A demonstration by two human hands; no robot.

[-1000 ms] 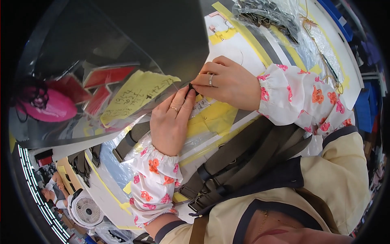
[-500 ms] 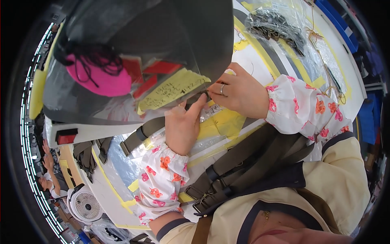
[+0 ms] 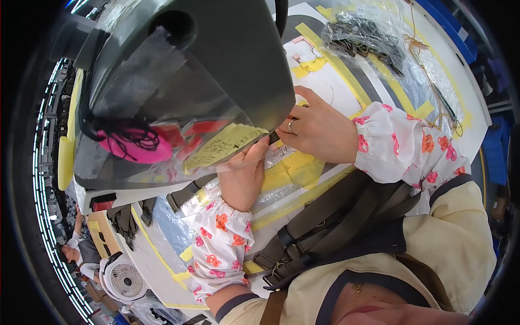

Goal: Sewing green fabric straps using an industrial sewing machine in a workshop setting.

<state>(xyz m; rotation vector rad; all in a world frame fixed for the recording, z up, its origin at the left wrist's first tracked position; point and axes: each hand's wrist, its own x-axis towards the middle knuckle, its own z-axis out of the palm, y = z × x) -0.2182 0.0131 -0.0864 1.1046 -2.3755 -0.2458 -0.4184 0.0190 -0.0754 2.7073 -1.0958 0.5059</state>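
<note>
My left hand, in a floral sleeve, and my right hand, with a silver ring, meet at the lower right edge of a dark grey machine. Their fingers close round a small black strip, mostly hidden by fingers and machine. The left fingertips are partly behind the machine's clear cover, where a handwritten yellow note, red squares and a pink object with black cords show. Below my hands lie yellow tape and plastic sheeting. Olive webbing straps with buckles rest along the near edge.
Bagged dark coiled items, cords and blue bins are at the right. More straps, a white fan and another person are at the lower left.
The machine and its cover shifted rightward in view, then slightly down, showing more of its top. Both hands appear slightly lower and further right, still together. The other person's raised arm has lowered.
</note>
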